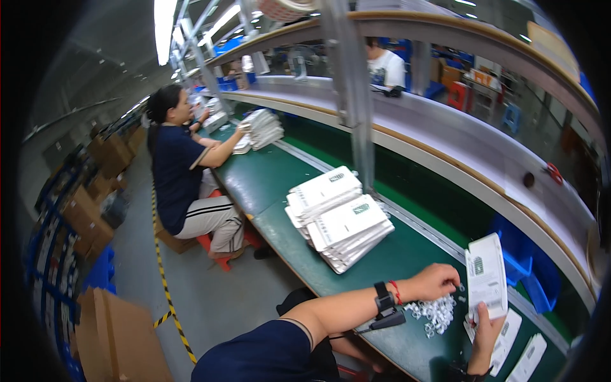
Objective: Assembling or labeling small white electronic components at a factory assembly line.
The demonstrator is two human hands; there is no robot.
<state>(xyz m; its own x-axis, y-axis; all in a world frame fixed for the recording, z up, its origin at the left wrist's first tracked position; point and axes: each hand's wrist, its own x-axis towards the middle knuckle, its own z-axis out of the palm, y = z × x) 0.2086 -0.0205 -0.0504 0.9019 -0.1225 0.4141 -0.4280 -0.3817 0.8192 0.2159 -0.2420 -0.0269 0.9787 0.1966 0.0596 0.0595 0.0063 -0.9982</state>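
Observation:
My left hand (436,280) reaches over a pile of small white plastic clips (434,313) on the green bench (267,178), fingertips pinched at the pile's far edge. A black wrist device and a red band sit on that forearm. My right hand (487,326) holds a flat white package (486,275) upright by its lower edge, just right of the clips. More flat white packages (509,340) lie on the bench under and beside that hand.
Two fanned stacks of white packages (337,216) lie further along the bench. A seated person (181,172) works at another stack (261,129). Cardboard boxes (114,337) line the floor at left. A metal post (353,95) and upper shelves stand behind; blue bins (519,254) sit below.

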